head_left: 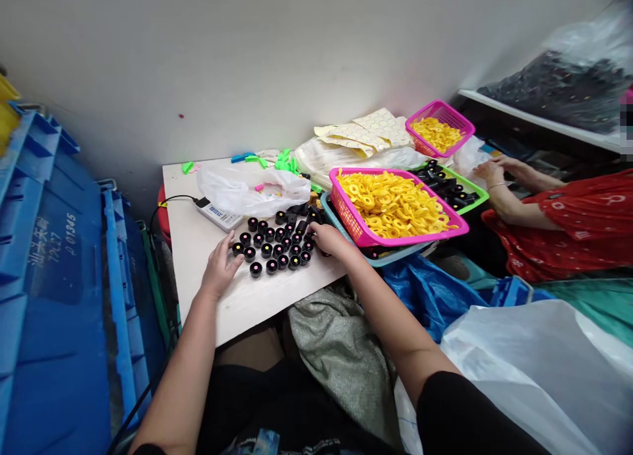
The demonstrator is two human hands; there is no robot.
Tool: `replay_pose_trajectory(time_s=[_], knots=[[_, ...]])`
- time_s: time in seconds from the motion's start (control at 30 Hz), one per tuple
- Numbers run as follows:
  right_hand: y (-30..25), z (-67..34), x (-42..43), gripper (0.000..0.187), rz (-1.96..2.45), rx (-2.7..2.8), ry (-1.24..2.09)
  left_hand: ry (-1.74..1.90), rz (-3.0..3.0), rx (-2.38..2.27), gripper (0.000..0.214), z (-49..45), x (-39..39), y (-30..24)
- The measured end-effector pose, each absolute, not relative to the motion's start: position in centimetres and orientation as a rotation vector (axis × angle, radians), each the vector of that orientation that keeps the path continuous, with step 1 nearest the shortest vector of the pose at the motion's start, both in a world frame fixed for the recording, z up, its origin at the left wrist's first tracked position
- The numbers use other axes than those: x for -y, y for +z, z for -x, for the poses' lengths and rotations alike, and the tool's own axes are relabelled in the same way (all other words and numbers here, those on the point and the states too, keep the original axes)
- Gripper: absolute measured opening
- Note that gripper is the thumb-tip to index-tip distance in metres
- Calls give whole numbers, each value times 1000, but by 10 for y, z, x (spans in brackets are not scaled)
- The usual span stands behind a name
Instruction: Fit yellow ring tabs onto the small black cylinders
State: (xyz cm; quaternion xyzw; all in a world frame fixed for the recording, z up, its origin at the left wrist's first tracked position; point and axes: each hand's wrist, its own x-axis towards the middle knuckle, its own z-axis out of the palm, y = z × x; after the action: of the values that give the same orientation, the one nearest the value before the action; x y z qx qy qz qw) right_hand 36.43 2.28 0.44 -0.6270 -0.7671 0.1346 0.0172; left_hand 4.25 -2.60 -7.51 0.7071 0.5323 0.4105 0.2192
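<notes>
Rows of small black round pieces with pink or yellow centres stand on the white table. My left hand rests at the group's left edge, thumb and fingers apart, next to a yellow-centred piece. At the right edge, my right hand has its fingers curled in on a black round piece, partly hidden by the fingers. More black parts lie heaped just beyond that hand.
A pink basket of yellow ring-shaped parts stands at the right, over a blue-grey tray. Behind lie a white device with a cable and a clear plastic bag. A co-worker in a red top works at the right. Blue crates stand left.
</notes>
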Motion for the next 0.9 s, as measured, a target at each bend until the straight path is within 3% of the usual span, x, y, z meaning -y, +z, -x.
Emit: replay_pose_trajectory(time_s=[0.1, 0.27, 0.6, 0.9], knots=[[5, -358, -33, 24, 2031, 2328, 420, 1145, -1957, -1471, 72, -42, 25, -76], [7, -352, -39, 38, 2061, 2291, 462, 1158, -1949, -1456, 73, -41, 25, -77], [7, -357, -28, 46, 1998, 2216, 590, 1148, -1927, -1451, 74, -42, 25, -76], [19, -332, -61, 24, 2017, 2363, 422, 1159, -1930, -1447, 72, -42, 25, -75]])
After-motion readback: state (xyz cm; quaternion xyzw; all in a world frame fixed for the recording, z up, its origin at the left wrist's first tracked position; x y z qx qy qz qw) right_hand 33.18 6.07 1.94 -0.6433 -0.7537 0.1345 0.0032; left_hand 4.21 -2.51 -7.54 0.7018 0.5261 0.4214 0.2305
